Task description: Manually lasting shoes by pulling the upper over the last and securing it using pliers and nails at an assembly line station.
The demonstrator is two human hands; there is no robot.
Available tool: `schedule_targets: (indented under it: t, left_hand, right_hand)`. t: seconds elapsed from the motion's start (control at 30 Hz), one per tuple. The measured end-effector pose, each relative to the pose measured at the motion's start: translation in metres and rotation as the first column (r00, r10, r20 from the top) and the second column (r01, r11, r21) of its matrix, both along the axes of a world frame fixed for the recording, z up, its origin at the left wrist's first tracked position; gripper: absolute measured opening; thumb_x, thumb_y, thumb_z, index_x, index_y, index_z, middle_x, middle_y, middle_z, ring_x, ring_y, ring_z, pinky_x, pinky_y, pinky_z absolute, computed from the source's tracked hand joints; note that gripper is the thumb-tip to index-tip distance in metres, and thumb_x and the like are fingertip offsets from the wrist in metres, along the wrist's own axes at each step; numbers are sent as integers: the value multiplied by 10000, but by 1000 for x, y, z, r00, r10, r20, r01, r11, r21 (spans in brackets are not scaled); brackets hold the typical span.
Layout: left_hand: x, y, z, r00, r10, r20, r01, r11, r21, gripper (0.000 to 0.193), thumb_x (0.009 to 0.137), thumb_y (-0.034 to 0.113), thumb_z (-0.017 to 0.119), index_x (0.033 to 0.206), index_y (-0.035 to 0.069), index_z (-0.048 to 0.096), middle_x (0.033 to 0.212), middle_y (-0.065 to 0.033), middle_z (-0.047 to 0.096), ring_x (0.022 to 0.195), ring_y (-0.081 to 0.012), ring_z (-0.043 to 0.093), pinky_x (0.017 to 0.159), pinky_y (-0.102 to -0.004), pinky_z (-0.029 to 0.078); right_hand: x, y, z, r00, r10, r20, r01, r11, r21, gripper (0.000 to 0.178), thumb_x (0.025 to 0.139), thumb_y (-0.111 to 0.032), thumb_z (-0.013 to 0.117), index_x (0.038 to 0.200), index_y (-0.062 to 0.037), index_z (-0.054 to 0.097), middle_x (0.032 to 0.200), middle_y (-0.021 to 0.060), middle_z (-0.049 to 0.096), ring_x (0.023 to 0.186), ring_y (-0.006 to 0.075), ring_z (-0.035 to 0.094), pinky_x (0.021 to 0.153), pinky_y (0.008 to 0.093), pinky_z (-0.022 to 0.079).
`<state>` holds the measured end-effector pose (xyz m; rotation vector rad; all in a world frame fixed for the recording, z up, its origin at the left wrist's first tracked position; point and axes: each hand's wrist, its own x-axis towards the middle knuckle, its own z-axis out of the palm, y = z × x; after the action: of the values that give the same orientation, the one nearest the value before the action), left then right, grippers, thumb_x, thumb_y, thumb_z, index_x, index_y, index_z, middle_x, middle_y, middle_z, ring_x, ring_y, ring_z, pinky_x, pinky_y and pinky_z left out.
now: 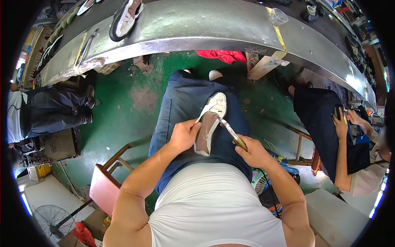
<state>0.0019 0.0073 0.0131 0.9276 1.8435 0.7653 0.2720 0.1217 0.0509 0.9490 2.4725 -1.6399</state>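
Observation:
Across my lap lies a shoe (206,127) with a brown upper, pale edging and a cream patterned sole at its far end. My left hand (184,136) grips the shoe's left side, thumb on top and fingers partly hidden beneath it. In my right hand (252,152) is a slim hand tool (229,130) with a silvery shaft and an olive-brown handle. Its tip meets the right edge of the brown upper, near the sole. The tip is too small for me to tell its exact kind.
A metal-topped bench (197,24) curves ahead, bearing another shoe (126,20) and a clear plastic cup (278,16). To the right a seated co-worker (329,123) handles something dark. Another person (49,109) is at left. A pink-backed chair (104,187) and a fan (53,224) stand lower left.

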Motion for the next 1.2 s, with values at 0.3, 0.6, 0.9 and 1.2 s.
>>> schedule_targets:
  t: [0.3, 0.6, 0.9, 1.2]
  left_hand:
    - [29, 3, 6, 844, -12, -536, 261, 882, 392, 89, 918, 112, 609, 897, 34, 647, 703, -152, 639, 625, -353, 644, 553, -425, 509]
    - [35, 16, -68, 709, 209, 673, -389, 913, 125, 492, 1085, 317, 372, 1486, 32, 397, 1428, -161, 508, 1342, -252, 465, 1116, -355, 355]
    - [26, 23, -53, 619, 208, 757, -392, 917, 69, 686, 1042, 346, 552, 1593, 132, 204, 1468, -94, 466, 1329, -184, 441, 1121, -326, 360]
    - [34, 26, -50, 657, 240, 715, -409, 910, 71, 678, 1024, 269, 593, 1577, 66, 256, 1460, -93, 489, 1321, -165, 455, 1113, -303, 361]
  right_hand:
    - [-39, 43, 35, 959, 213, 187, -188, 972, -140, 351, 956, -188, 596, 1243, 12, 567, 1088, 166, 667, 953, 279, 663, 812, 389, 542]
    - [-87, 73, 62, 731, 450, 513, -521, 853, -6, 270, 994, -244, 561, 1030, 21, 598, 932, 230, 672, 902, 387, 664, 804, 449, 511]
    - [-58, -13, -29, 982, -154, 105, 155, 988, 3, 278, 925, -256, 666, 1043, -9, 622, 799, 215, 660, 766, 417, 654, 699, 467, 505]
    - [-49, 44, 4, 979, 127, 161, -167, 949, 267, 255, 930, -187, 620, 1080, 18, 606, 1031, 268, 658, 974, 433, 638, 832, 491, 498]
